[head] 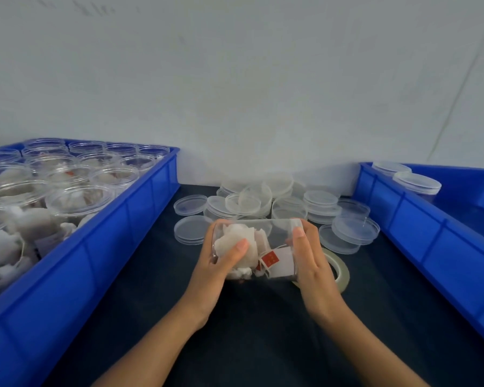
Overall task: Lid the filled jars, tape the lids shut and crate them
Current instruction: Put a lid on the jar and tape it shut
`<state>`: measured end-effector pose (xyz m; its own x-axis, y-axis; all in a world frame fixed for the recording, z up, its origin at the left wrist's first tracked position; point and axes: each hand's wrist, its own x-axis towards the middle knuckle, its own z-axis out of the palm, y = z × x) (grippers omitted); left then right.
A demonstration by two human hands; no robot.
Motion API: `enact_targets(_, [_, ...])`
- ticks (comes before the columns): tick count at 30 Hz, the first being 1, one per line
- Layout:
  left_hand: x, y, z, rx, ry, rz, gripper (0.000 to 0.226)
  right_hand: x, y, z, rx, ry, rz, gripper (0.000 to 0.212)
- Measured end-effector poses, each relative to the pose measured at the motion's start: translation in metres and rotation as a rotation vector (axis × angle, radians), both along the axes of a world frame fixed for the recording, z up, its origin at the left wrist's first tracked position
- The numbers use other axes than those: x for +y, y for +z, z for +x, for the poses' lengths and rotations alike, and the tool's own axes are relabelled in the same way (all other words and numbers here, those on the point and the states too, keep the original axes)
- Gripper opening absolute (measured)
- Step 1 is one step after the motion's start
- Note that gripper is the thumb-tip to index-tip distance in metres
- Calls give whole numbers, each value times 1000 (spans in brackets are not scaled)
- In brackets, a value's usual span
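I see both hands holding one clear jar [259, 248] on its side above the dark worktop [263, 331]. My left hand [220, 263] grips its bottom end, thumb over the tea bags inside. My right hand [312, 261] is curled around the lid end. A tape roll [338, 270] lies just behind the right hand. Loose lids [263, 202] are piled behind the jar. The left crate [95, 247] holds filled open jars; the right crate [419, 219] holds two lidded ones.
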<state>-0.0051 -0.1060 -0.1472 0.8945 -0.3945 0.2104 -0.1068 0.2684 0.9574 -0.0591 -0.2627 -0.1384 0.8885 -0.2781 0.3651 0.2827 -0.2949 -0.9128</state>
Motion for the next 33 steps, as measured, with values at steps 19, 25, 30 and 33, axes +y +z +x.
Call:
enact_targets(19, [0, 5, -4, -111, -4, 48, 41, 5, 13, -1, -121, -4, 58, 41])
enact_targets(25, [4, 12, -4, 243, -226, -17, 51, -4, 11, -7, -194, 12, -348, 58])
enact_targets(30, [0, 7, -5, 153, -143, -53, 56, -4, 19, -1, -157, -8, -295, 49])
enact_targets(33, [2, 7, -2, -61, -24, 51, 61, -1, 20, 0, -106, -8, -10, 46])
